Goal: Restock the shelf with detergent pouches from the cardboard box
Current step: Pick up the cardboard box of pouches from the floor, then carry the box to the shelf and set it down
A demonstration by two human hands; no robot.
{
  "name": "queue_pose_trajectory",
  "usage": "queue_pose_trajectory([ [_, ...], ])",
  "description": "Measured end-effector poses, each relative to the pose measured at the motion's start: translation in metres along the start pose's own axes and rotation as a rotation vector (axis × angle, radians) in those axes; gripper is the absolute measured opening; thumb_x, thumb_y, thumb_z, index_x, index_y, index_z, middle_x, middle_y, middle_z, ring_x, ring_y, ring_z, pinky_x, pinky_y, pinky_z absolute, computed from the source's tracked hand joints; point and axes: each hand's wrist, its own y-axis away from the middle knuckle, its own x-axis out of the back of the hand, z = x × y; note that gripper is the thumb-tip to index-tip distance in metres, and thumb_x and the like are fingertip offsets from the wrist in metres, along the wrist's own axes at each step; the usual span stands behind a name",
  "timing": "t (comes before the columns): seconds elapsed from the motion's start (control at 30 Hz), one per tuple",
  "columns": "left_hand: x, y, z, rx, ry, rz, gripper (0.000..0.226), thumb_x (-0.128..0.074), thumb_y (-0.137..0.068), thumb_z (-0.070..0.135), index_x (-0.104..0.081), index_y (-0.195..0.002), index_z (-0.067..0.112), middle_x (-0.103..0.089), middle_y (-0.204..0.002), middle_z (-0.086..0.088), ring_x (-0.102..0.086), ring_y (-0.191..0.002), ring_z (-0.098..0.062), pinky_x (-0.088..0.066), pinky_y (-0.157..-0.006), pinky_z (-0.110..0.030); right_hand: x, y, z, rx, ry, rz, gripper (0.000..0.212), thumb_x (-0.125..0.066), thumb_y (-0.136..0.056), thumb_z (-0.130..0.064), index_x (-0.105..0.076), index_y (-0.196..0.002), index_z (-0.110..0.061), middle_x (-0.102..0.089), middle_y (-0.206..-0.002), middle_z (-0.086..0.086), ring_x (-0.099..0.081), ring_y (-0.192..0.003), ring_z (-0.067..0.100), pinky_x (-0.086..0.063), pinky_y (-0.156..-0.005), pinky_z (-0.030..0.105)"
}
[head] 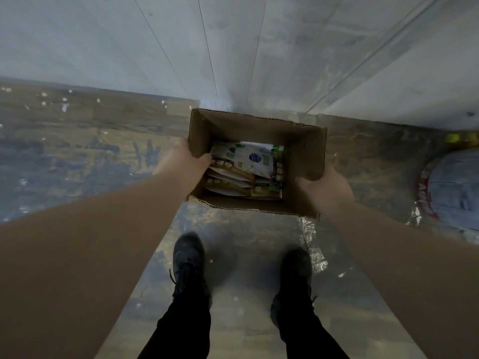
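An open brown cardboard box [303, 151] hangs in front of me above the floor, gripped by both hands. My left hand [181, 158] clamps the box's left wall, fingers curled over the rim to the inside. My right hand [325, 189] holds the right wall near the front corner from outside. Several white, green and gold detergent pouches [246, 169] lie stacked flat in the bottom of the box. No shelf can be made out in this view.
A grey panelled wall [233, 47] rises straight ahead, meeting a worn, paint-stained floor [77, 151]. My black shoes [189, 260] stand below the box. Crumpled clear plastic [312, 244] lies near my right foot. A blue round object with a red rim [453, 187] sits at the right.
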Motion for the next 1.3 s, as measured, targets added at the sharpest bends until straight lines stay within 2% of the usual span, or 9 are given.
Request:
queue_pose_trajectory([
  [0.17, -0.014, -0.024, -0.006, 0.004, 0.075, 0.067, 0.014, -0.052, -0.092, 0.028, -0.058, -0.102, 0.021, -0.062, -0.084, -0.001, -0.062, -0.077, -0.024, -0.052, -0.062, -0.03, -0.016, -0.022, 0.003, -0.051, -0.087, 0.105, 0.024, -0.057, -0.09, -0.029, -0.062, -0.107, -0.012, -0.062, -0.087, 0.006, -0.054, -0.071, 0.025, -0.044, -0.065, 0.029],
  [0.27, -0.02, -0.029, -0.008, 0.088, 0.042, 0.082, 0.013, -0.05, -0.092, 0.023, -0.056, -0.083, 0.014, -0.059, -0.078, -0.008, -0.06, -0.071, -0.03, -0.056, -0.068, -0.04, -0.02, -0.028, 0.004, -0.084, -0.086, 0.133, 0.019, -0.056, -0.09, -0.027, -0.059, -0.093, -0.008, -0.056, -0.075, 0.004, -0.052, -0.065, 0.025, -0.041, -0.06, 0.027],
  [0.47, -0.024, -0.027, -0.005, 0.068, 0.004, 0.156, 0.023, -0.049, -0.093, 0.018, -0.05, -0.07, 0.017, -0.053, -0.068, -0.005, -0.05, -0.059, -0.02, -0.042, -0.056, -0.029, -0.021, -0.028, 0.005, -0.061, -0.05, 0.123, 0.018, -0.054, -0.093, -0.024, -0.058, -0.088, -0.007, -0.052, -0.07, 0.002, -0.051, -0.063, 0.024, -0.035, -0.053, 0.026],
  [0.63, -0.015, -0.011, -0.001, 0.04, 0.041, 0.142, 0.02, -0.048, -0.092, 0.017, -0.056, -0.073, 0.015, -0.056, -0.067, -0.006, -0.055, -0.06, -0.025, -0.053, -0.062, -0.037, -0.013, -0.019, 0.004, -0.045, -0.032, 0.126, 0.018, -0.053, -0.091, -0.019, -0.057, -0.082, -0.005, -0.056, -0.074, 0.009, -0.056, -0.067, 0.029, -0.036, -0.053, 0.026],
  [0.87, 0.023, 0.043, 0.018, 0.029, 0.058, 0.128, 0.02, -0.047, -0.094, 0.018, -0.056, -0.075, 0.018, -0.058, -0.07, -0.006, -0.056, -0.062, -0.023, -0.045, -0.055, -0.028, 0.03, 0.032, -0.008, -0.022, -0.051, 0.115, 0.016, -0.052, -0.09, -0.018, -0.061, -0.083, -0.008, -0.063, -0.079, 0.01, -0.06, -0.07, 0.028, -0.041, -0.055, 0.027],
  [0.97, 0.053, 0.078, 0.033, 0.03, 0.06, 0.126, 0.018, -0.047, -0.095, 0.019, -0.058, -0.08, 0.016, -0.059, -0.072, -0.006, -0.056, -0.062, -0.021, -0.041, -0.053, -0.027, 0.059, 0.067, -0.019, -0.019, -0.057, 0.113, 0.015, -0.052, -0.092, -0.021, -0.062, -0.089, -0.01, -0.065, -0.084, 0.009, -0.063, -0.077, 0.028, -0.045, -0.061, 0.03],
  [1.1, 0.102, 0.132, 0.056, -0.005, 0.086, 0.146, 0.018, -0.048, -0.093, 0.021, -0.062, -0.084, 0.015, -0.064, -0.076, -0.008, -0.061, -0.068, -0.026, -0.051, -0.062, -0.031, 0.109, 0.122, -0.038, 0.022, -0.037, 0.143, 0.015, -0.053, -0.092, -0.023, -0.061, -0.09, -0.01, -0.062, -0.081, 0.006, -0.057, -0.07, 0.022, -0.038, -0.055, 0.027],
  [1.2, 0.143, 0.175, 0.077, -0.025, 0.06, 0.177, 0.018, -0.049, -0.092, 0.019, -0.062, -0.081, 0.012, -0.061, -0.071, -0.008, -0.058, -0.063, -0.024, -0.047, -0.056, -0.028, 0.151, 0.169, -0.057, 0.064, -0.055, 0.173, 0.015, -0.053, -0.09, -0.024, -0.062, -0.092, -0.012, -0.063, -0.084, 0.006, -0.058, -0.073, 0.023, -0.039, -0.058, 0.028],
  [1.3, 0.184, 0.218, 0.099, -0.034, 0.102, 0.187, 0.019, -0.048, -0.089, 0.017, -0.063, -0.079, 0.008, -0.063, -0.073, -0.012, -0.063, -0.066, -0.031, -0.058, -0.061, -0.04, 0.19, 0.213, -0.073, 0.123, -0.057, 0.213, 0.017, -0.052, -0.088, -0.024, -0.063, -0.087, -0.012, -0.062, -0.081, 0.007, -0.058, -0.074, 0.026, -0.037, -0.058, 0.028],
])
